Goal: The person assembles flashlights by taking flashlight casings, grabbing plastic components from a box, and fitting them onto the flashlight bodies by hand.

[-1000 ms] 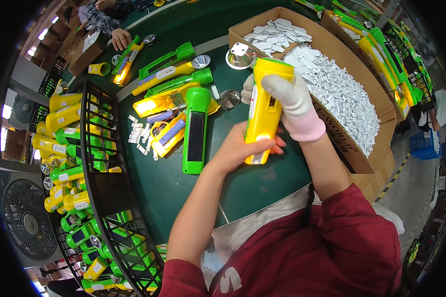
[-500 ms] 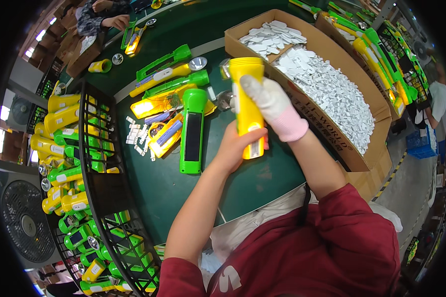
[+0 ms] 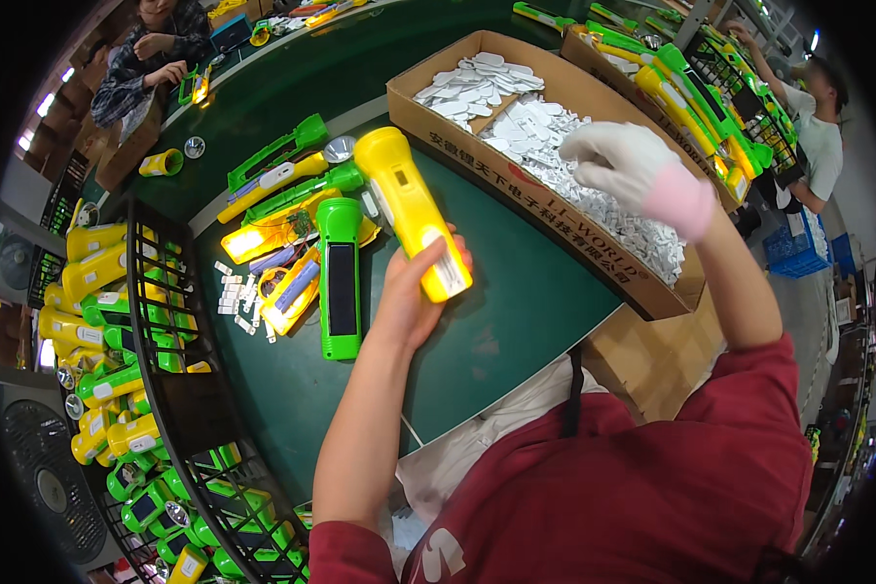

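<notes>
My left hand [image 3: 415, 304] is closed round the lower end of a yellow flashlight housing [image 3: 401, 190], held tilted above the green bench. The housing has a small dark slot and a pale strip along its side. My right hand [image 3: 625, 167], in a white glove with a pink cuff, hangs over the small white plastic parts [image 3: 642, 238] in the cardboard box. Its fingers are curled, and whatever may be in them is hidden. A green flashlight [image 3: 340, 282] with a dark panel lies beside my left hand.
The cardboard box [image 3: 555, 226] also holds larger white plastic pieces [image 3: 477, 86]. Opened yellow flashlight shells [image 3: 287, 292] and small white pieces [image 3: 238, 297] lie on the bench. At left stands a black crate [image 3: 180, 389] with many flashlights. Other people [image 3: 151, 58] are at the far left and far right.
My right hand has let go of the yellow housing and moved right over the box. My left hand has shifted left with the housing, which now tilts. The view has turned too.
</notes>
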The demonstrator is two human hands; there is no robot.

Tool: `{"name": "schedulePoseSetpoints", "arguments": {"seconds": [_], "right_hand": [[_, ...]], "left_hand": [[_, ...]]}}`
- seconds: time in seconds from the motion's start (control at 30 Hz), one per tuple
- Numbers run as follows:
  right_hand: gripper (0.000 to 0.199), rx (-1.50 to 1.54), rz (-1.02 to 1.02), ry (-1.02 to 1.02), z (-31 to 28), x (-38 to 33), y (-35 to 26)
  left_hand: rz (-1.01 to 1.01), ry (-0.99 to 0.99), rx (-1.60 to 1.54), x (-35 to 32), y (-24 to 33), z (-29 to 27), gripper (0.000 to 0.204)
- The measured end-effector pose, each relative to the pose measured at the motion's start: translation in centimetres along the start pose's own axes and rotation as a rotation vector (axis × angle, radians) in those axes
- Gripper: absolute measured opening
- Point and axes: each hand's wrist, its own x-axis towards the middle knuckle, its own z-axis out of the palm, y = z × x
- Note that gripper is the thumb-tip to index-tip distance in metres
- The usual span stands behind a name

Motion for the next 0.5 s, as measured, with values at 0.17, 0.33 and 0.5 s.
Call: {"name": "schedulePoseSetpoints", "arguments": {"seconds": [0.17, 0.33, 0.5], "right_hand": [[0.023, -0.103, -0.002, -0.174, 5.3, 3.5, 6.3], [0.018, -0.224, 0.001, -0.135, 6.3, 3.9, 5.2], [0.013, -0.580, -0.064, -0.182, 6.2, 3.7, 4.7]], "left_hand": [[-0.049, 0.042, -0.098, 0.2, 0.1, 0.7, 0.029], [0.005, 0.069, 0.075, 0.1, 0.3, 0.6, 0.024], [0.003, 0.041, 0.206, 0.0, -0.2, 0.9, 0.036]]}}
